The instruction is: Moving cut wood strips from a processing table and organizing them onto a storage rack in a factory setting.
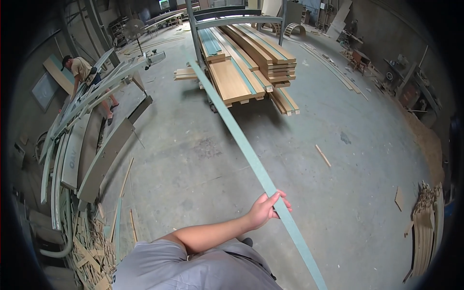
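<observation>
Left hand wrapped round the strip, its long axis slanting forward-left toward the stack, its near end trailing back rightward, right hand out of view

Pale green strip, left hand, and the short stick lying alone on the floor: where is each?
Pale green strip (247, 150), head view: its face, mid-length.
Left hand (262, 211), head view: near the thumb's base.
Short stick (323, 156), head view: its middle.

The green strip looks smooth and matt, the boards wooden, the floor scuffed.
</observation>
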Available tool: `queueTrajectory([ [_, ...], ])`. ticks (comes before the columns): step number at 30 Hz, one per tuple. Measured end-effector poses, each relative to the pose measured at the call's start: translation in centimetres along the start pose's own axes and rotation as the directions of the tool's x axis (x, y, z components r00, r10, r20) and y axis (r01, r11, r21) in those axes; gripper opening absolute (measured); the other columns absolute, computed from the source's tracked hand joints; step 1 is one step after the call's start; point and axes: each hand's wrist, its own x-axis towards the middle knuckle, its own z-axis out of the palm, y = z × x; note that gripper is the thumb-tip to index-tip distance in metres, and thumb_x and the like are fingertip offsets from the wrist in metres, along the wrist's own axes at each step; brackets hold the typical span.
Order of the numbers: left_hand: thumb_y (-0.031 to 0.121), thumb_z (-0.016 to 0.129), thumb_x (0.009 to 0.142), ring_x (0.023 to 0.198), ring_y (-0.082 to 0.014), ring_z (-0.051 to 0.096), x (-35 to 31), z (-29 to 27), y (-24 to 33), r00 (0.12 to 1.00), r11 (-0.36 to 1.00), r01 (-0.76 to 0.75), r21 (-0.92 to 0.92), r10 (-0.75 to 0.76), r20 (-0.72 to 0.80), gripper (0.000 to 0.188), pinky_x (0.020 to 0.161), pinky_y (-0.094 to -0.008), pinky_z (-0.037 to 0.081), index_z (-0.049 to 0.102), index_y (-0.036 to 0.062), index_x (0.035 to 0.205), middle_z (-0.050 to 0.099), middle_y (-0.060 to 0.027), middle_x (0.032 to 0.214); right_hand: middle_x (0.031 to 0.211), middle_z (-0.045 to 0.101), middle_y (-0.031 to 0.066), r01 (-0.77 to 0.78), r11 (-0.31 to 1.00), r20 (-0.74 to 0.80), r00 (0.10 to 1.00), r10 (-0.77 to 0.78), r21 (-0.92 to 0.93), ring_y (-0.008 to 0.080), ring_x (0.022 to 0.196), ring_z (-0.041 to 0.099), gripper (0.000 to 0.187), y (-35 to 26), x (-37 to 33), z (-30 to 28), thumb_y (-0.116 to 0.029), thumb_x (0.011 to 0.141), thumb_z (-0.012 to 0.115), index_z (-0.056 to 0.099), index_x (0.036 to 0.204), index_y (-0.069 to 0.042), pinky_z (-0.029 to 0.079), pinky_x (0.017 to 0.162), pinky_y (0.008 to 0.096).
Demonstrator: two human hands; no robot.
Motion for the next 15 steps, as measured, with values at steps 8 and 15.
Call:
queueTrajectory([
  [8, 0.032, 0.035, 0.095, 0.093, -0.0247, 0.059, 6.0, -1.2, 3.0, 0.999, 0.998, 0.03, 0.049, -0.031, 0.031, 0.031, 0.074, -0.037, 0.052, 0.041, 0.0058, 0.111, 0.056, -0.0136, 0.099, 0.077, 0.06, 0.0157, 0.069, 0.997, -0.101, 0.993, -0.067, 0.023, 0.0219, 0.065, 0.058, 0.014, 6.5, -2.3, 1.8, 0.003, 0.076, 0.063, 0.059, 0.089, 0.005, 0.05, 0.059, 0.0288],
  [15, 0.038, 0.04, 0.093, 0.091, -0.0208, 0.059, 10.6, -7.4, 10.5, 0.997, 0.995, 0.057, 0.076, -0.061, 0.056, 0.038, 0.074, -0.0364, 0.052, 0.04, 0.0045, 0.11, 0.056, -0.0118, 0.098, 0.071, 0.06, 0.0133, 0.191, 0.978, -0.127, 0.971, -0.2, -0.079, 0.0204, 0.062, 0.058, 0.009, 7.6, -12.0, 10.6, -0.002, 0.079, 0.064, 0.06, 0.085, 0.003, 0.049, 0.056, 0.0285],
])
